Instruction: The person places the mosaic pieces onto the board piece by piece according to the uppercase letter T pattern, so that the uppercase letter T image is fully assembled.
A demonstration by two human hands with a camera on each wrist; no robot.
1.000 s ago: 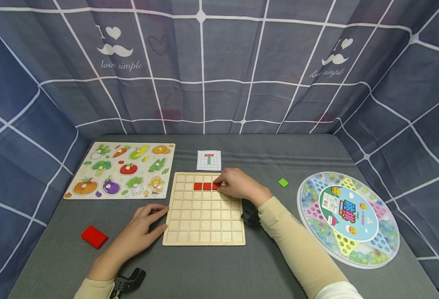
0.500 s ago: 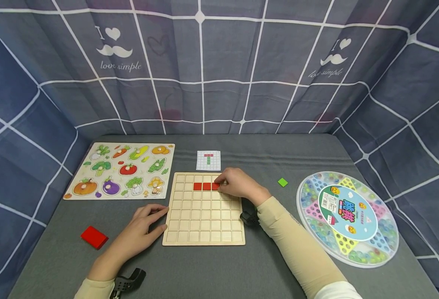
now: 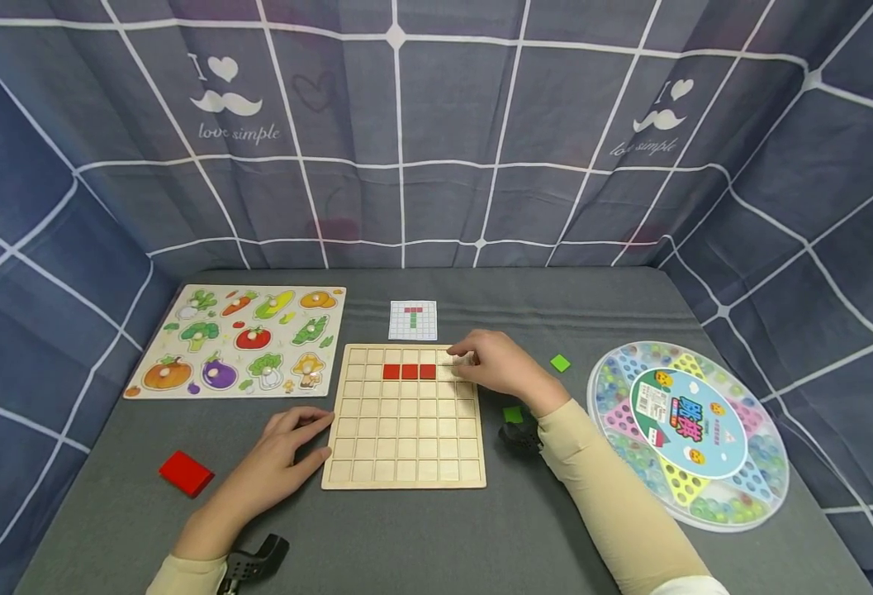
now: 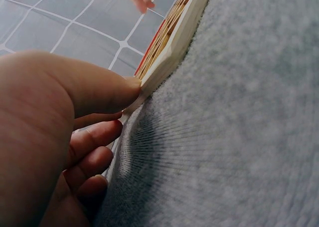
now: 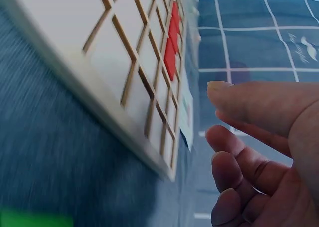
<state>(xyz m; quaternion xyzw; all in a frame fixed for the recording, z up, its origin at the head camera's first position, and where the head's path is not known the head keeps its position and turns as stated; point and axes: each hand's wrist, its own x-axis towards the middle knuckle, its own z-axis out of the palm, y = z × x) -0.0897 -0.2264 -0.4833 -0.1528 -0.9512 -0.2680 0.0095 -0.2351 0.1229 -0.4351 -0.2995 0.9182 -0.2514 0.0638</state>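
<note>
The right hand (image 3: 501, 365) has just come off the third of the red squares (image 3: 410, 372); a moment ago its fingertips covered that end of the row, and now all three show, side by side in the second row of the wooden grid board (image 3: 404, 446). The hand is near the board's upper right corner, thumb and fingers parted with nothing between them; with the arm shifted, a green tile (image 3: 513, 415) has come into sight by the wrist (it was hidden from where I stand), while another green square (image 3: 560, 363) lies farther up the cloth. The left hand (image 3: 287, 450) hasn't budged, thumb and forefinger spread against the board's left edge, touching rather than gripping; the red block (image 3: 187, 473) sits beyond it. I'd judge the red row finished, since it matches the red bar on the small card (image 3: 412, 321); the card's green stem has no counterpart on the board.
</note>
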